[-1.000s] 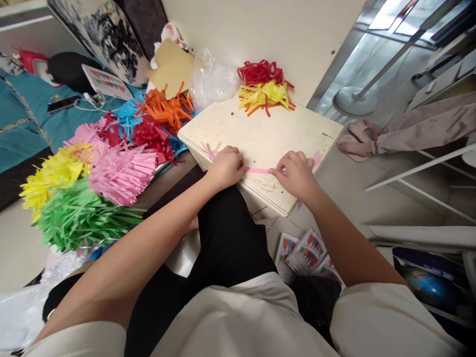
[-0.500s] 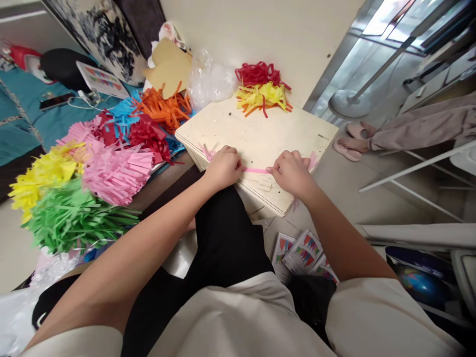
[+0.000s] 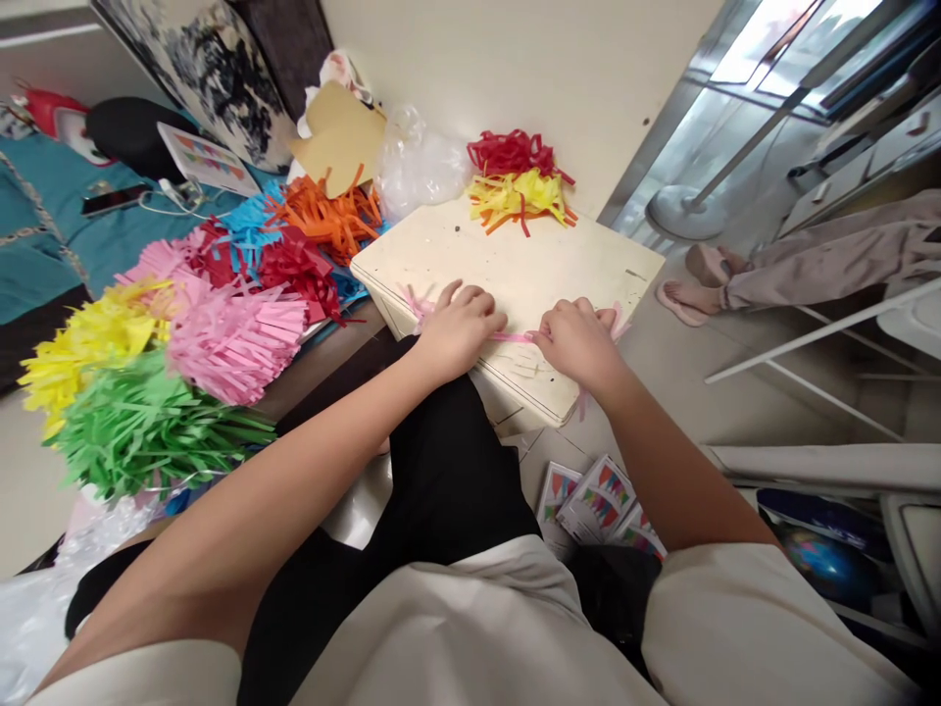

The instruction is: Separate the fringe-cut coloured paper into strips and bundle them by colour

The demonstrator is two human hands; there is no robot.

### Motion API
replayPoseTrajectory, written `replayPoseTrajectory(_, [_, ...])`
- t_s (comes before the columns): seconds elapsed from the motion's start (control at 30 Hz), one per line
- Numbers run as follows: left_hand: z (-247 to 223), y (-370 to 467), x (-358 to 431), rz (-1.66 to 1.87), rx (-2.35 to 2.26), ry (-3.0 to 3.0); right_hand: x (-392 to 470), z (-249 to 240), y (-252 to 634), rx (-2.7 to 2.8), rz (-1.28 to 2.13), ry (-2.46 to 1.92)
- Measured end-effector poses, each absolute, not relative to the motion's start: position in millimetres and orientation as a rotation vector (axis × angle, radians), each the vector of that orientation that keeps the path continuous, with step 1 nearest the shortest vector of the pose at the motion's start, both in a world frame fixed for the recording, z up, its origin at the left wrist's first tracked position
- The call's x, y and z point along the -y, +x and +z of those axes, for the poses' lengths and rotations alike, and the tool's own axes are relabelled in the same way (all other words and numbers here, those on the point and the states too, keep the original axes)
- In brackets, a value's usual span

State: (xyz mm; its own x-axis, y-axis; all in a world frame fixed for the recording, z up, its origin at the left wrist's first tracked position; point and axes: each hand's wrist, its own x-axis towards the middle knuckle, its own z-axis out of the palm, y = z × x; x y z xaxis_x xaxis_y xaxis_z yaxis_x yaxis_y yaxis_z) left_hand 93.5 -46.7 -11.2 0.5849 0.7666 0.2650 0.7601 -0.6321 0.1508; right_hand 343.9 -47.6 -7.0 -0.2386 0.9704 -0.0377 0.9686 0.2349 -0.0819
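A pink paper tassel lies across the near part of a worn cream stool top [image 3: 529, 260], its middle drawn into a narrow band [image 3: 513, 337]. My left hand [image 3: 462, 331] is palm down over the left part, fingers curved and slightly apart, the band running out from under it. My right hand [image 3: 574, 338] is closed in a pinch on the band's right part. Cut pink fringe [image 3: 418, 302] shows beyond my left hand, and more fringe [image 3: 621, 319] beyond my right. What lies under my left palm is hidden.
Red tassels [image 3: 513, 152] and yellow tassels [image 3: 520, 191] sit at the stool's back edge beside a clear plastic bag [image 3: 422, 167]. Left are pink [image 3: 235, 338], green [image 3: 158, 427] and orange [image 3: 330, 216] tassels. Printed packs [image 3: 599, 498] lie on the floor; a person's legs [image 3: 830, 255] are at right.
My left hand has shifted slightly right along the pink band, and its fingers have rolled forward and spread a little. My right hand keeps its pinch in nearly the same place.
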Motion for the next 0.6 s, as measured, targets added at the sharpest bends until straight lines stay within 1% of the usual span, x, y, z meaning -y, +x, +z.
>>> replayPoseTrajectory(0.13, [-11, 95, 51, 0.431, -1.163, 2.884, 40, -5, 344, 2.436, 0.169, -1.949])
replayPoseTrajectory(0.23, [-14, 96, 58, 0.411, -1.199, 2.889, 44, 1, 342, 2.395, 0.189, -1.925])
replayPoseTrajectory(0.33, [-17, 99, 71, 0.392, -1.261, 2.907, 66, 5, 332, 2.405, 0.064, -1.776])
replayPoseTrajectory(0.4, [-19, 101, 80, 0.392, -1.296, 2.902, 88, 1, 322, 2.446, -0.037, -1.624])
replayPoseTrajectory(0.47, [-19, 101, 85, 0.392, -1.321, 2.885, 109, -8, 313, 2.506, -0.057, -1.524])
replayPoseTrajectory(0.6, [-18, 99, 86, 0.362, -1.34, 2.862, 124, -23, 310, 2.534, 0.001, -1.562])
